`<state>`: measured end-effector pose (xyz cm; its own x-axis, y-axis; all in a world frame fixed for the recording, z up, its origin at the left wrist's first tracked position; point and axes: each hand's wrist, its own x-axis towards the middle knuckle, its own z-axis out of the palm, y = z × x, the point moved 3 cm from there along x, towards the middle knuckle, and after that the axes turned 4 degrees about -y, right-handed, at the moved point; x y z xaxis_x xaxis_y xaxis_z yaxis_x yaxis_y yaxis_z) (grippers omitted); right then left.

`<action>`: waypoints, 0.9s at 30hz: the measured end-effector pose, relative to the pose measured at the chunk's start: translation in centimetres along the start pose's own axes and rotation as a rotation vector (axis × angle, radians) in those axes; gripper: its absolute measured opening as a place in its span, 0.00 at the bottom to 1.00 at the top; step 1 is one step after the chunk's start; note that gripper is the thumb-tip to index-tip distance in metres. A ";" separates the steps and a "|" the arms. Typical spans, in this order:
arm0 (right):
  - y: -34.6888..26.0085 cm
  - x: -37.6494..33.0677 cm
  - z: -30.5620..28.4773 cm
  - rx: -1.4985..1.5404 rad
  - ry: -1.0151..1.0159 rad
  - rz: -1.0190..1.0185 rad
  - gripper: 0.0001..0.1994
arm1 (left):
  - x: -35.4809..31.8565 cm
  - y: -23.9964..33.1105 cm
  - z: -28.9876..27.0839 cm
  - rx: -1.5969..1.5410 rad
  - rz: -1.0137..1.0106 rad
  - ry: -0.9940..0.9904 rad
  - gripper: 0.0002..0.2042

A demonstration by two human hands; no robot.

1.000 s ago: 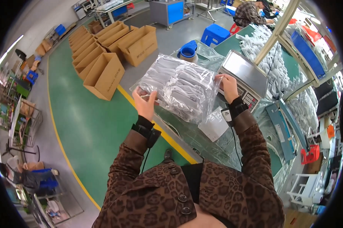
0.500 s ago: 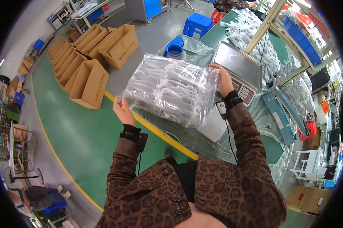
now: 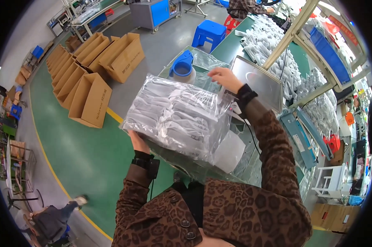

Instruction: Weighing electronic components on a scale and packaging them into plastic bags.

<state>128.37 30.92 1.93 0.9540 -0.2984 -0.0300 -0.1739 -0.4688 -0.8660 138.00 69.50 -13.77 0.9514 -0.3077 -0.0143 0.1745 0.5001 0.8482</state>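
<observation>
A clear plastic bag (image 3: 169, 117) packed with rows of grey-white folded pieces lies in front of me over the table's near edge. My left hand (image 3: 139, 142) is at its near left corner, thumb side showing and fingers hidden beneath the bag; it holds that corner. Beyond the bag's far right corner, my right hand (image 3: 226, 79) is raised, fingers loosely bent and apart, with nothing visible in them. A blue tape dispenser (image 3: 182, 66) with a tape roll stands just left of that hand. Under my right wrist is a weighing scale (image 3: 258, 80) with a metal pan.
Open cardboard boxes (image 3: 90, 101) stand in rows on the floor at left. A white sheet (image 3: 229, 152) sits by the bag's right end. Right of it lies a blue-grey bag sealer (image 3: 297, 136). Grey-white pieces (image 3: 272, 45) heap at the back; a blue stool (image 3: 209, 33) stands behind.
My right hand has let go of the bag's right end and moved left and up toward the tape dispenser. My left hand has slid under the bag's corner. The view has shifted slightly.
</observation>
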 end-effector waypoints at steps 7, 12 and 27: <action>1.9 8.8 1.6 -0.364 -0.126 0.047 0.29 | -0.1 1.3 0.0 0.010 -0.092 -0.047 0.26; 1.7 11.4 3.1 0.091 -0.125 0.543 0.32 | 1.3 4.5 -0.9 0.782 -0.368 -0.231 0.33; 3.5 14.5 6.0 -0.207 -0.106 0.681 0.22 | 11.5 5.9 -2.7 0.072 -0.359 -0.583 0.37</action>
<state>143.07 29.92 -4.56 0.6342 -0.5034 -0.5869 -0.7713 -0.3585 -0.5259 150.64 71.07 -10.35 0.5423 -0.8397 -0.0304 0.4165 0.2372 0.8777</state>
